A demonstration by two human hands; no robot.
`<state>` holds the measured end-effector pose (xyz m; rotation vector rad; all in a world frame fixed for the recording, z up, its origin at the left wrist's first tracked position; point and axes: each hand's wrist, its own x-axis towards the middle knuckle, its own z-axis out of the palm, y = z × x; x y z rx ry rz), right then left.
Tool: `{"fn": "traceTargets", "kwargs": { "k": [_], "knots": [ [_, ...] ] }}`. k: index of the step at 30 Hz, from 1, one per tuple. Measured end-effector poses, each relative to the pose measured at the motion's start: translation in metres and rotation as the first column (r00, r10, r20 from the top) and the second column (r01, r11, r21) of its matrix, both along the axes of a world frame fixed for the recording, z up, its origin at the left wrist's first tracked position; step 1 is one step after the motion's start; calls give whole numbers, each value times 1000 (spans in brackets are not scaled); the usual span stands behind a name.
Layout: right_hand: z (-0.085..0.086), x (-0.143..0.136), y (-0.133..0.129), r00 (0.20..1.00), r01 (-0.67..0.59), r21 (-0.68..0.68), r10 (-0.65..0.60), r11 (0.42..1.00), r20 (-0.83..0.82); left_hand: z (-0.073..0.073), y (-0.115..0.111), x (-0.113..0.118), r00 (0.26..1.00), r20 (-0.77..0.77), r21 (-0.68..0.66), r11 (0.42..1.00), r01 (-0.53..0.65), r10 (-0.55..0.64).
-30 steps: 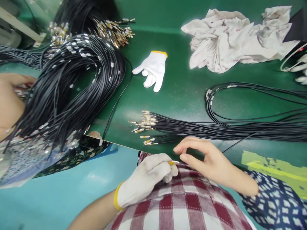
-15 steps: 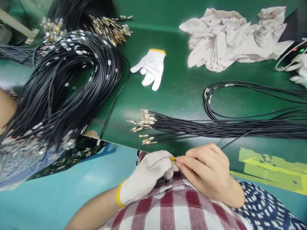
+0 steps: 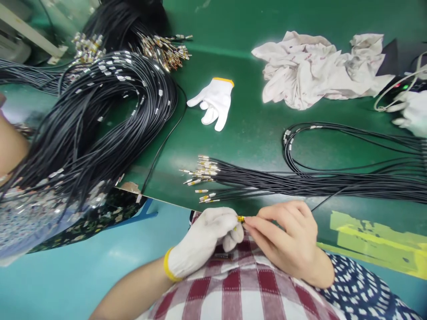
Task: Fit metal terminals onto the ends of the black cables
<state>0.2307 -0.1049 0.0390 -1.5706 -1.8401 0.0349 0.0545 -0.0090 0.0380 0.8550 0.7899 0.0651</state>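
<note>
My left hand [image 3: 208, 238], in a white knit glove with a yellow cuff, is closed with its fingertips on a small yellow-wrapped cable end [image 3: 240, 218]. From the other side, my bare right hand [image 3: 288, 238] pinches the same piece between thumb and forefinger. The fingers hide most of it. A single black cable [image 3: 328, 198] runs from behind my right hand up to the bundle of black cables [image 3: 283, 181] on the green table. That bundle's metal and yellow tips [image 3: 207, 171] point left, just above my hands.
A large coil of black cables [image 3: 156, 102] with white tags fills the left, beside another person's arm [image 3: 11, 146]. A white glove [image 3: 216, 100] and crumpled cloth [image 3: 310, 71] lie farther back. Yellow tape [image 3: 376, 240] is stuck along the right front edge.
The view has tilted slightly, so the table's things sit a little lower. My left fingers have shifted slightly around the yellow piece; both hands keep hold of it.
</note>
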Motion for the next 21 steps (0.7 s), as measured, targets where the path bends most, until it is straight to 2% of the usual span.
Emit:
{"fn": "traceTargets", "kwargs": {
  "k": [3,6,10,15,17,21],
  "knots": [
    [0,-3,1,998,50,18,-50,999,31,0,-3,2,1000,-19,21,1000,-13,13],
    [-2,-7,2,992,122,-19,-123,992,-41,1,-4,3,998,-53,129,992,-15,22],
    [-5,-14,3,979,168,19,-165,986,-120,7,-5,8,996,-87,318,948,21,8],
    [-8,-21,2,948,230,-28,-230,973,-220,8,-9,15,987,-163,426,901,80,-10],
    [-9,-24,2,939,247,-64,-255,967,-231,3,-11,14,982,-190,537,837,105,-1],
    [-11,-31,2,929,260,-150,-290,954,-229,-11,-15,9,984,-175,783,608,130,14]
  ]
}}
